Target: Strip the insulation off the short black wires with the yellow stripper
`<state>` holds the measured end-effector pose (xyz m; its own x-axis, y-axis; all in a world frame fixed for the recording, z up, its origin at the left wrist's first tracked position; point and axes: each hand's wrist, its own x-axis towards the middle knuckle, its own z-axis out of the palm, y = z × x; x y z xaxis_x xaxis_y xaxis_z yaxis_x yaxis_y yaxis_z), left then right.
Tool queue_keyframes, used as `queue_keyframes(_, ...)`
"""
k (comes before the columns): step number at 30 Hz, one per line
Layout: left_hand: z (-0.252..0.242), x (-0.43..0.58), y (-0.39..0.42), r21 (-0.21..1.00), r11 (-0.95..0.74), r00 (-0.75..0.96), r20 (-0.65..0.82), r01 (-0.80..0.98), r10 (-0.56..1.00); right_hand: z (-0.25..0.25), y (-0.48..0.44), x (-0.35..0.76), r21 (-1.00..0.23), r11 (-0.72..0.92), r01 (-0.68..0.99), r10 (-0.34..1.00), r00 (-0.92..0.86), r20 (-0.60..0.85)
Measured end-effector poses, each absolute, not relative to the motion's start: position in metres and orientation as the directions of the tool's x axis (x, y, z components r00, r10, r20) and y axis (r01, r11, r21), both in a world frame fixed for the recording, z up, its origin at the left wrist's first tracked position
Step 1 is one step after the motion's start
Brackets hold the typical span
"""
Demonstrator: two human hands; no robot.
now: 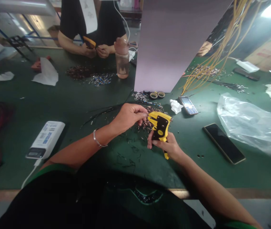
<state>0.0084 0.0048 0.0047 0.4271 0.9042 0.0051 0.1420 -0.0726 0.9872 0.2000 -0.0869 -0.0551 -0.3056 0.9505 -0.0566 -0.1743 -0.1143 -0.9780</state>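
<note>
Right hand [167, 147]: fingers closed firmly around yellow wire stripper [159, 128], tool tilted slightly. Left hand [128, 117]: fingers pinched together just beside stripper head; held item too small to tell. Loose wire pieces [147, 125] scattered beneath, on green desk [42, 108].

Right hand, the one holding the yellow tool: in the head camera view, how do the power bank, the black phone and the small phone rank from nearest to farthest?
From the right hand holding the yellow tool:
1. Small phone, ahead and to the right.
2. Black phone, farther right.
3. Power bank, far left.
</note>
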Motion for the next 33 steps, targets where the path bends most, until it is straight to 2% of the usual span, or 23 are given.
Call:
queue_keyframes(11,0.006,0.008,0.006,0.993,-0.014,0.463,-0.043,0.120,0.886,-0.054,-0.093,0.196,-0.961,-0.179,-0.211,0.946,-0.306,-0.109)
queue_keyframes(21,0.009,0.006,0.007,0.995,0.099,0.504,-0.098,0.025,0.858,-0.061,-0.093,0.198,-0.951,-0.145,-0.272,0.929,-0.367,-0.037)
queue_keyframes(33,0.008,0.006,0.010,0.991,0.128,0.532,-0.127,0.036,0.837,-0.061,-0.096,0.193,-0.947,-0.169,-0.272,0.948,-0.307,-0.082)
